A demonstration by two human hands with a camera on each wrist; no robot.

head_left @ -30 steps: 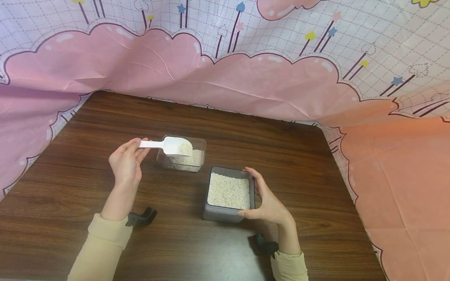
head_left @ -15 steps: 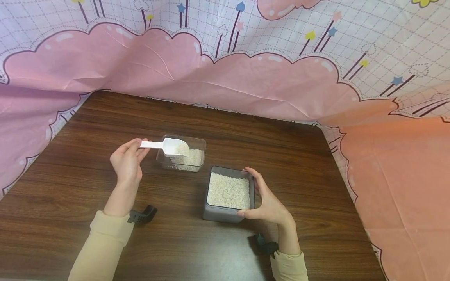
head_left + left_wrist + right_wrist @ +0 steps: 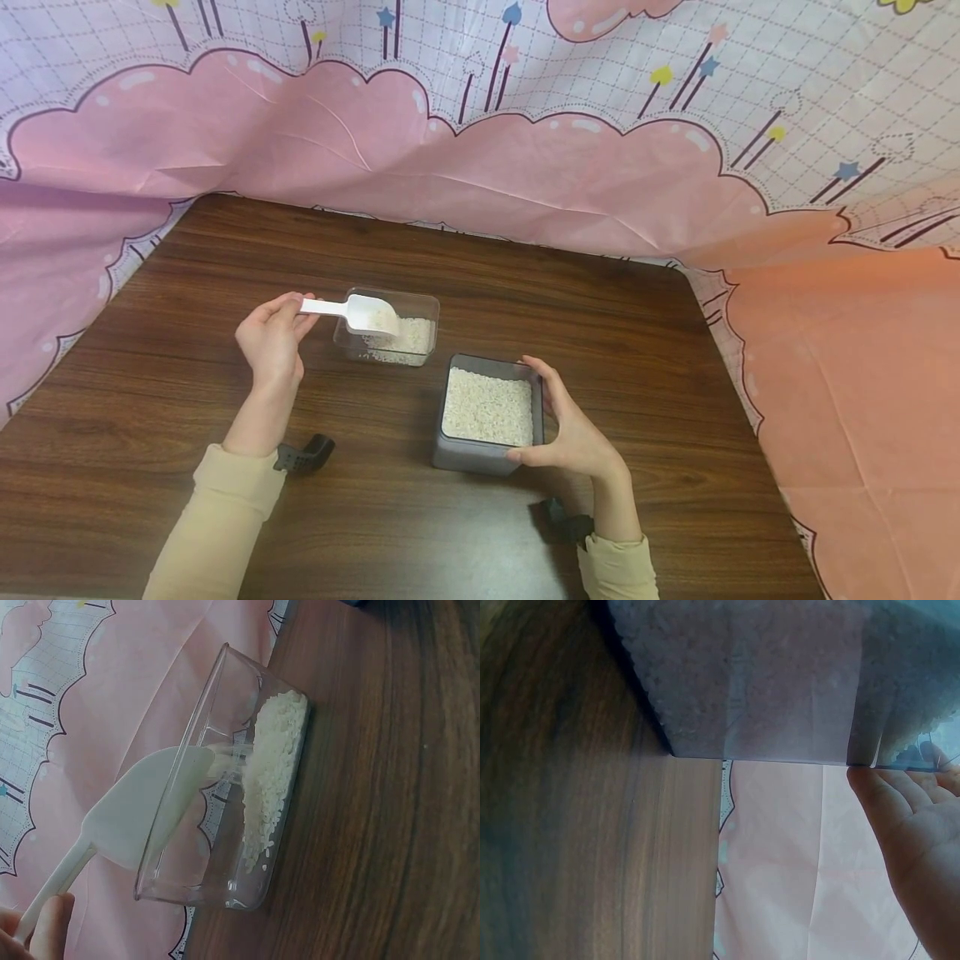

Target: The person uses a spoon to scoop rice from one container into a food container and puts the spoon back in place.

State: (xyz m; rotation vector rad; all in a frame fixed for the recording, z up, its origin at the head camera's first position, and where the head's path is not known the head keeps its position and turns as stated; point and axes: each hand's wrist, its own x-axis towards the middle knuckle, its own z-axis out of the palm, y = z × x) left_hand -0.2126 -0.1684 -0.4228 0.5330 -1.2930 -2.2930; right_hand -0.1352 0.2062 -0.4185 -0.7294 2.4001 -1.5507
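Observation:
My left hand (image 3: 272, 343) pinches the handle of a white scoop (image 3: 369, 315). The scoop is tilted over a small clear plastic box (image 3: 429, 307), and in the left wrist view rice (image 3: 225, 761) spills from its lip onto the rice pile (image 3: 271, 757) inside. To the right and nearer stands a square grey see-through container (image 3: 474, 458), well filled with rice (image 3: 487, 408). My right hand (image 3: 577, 435) grips its right side, thumb at the near corner and fingers at the far one. In the right wrist view those fingers (image 3: 885, 795) touch the container's upper edge.
Everything stands on a dark brown wooden table (image 3: 637, 350). A pink and white patterned cloth (image 3: 525, 183) hangs behind it and at both sides. A black wrist mount (image 3: 306, 454) sticks out from the left sleeve, another (image 3: 566, 523) from the right.
The scoop has moved slightly left over the clear box and tipped further, and less rice shows in it. The right hand and grey container have stayed in place.

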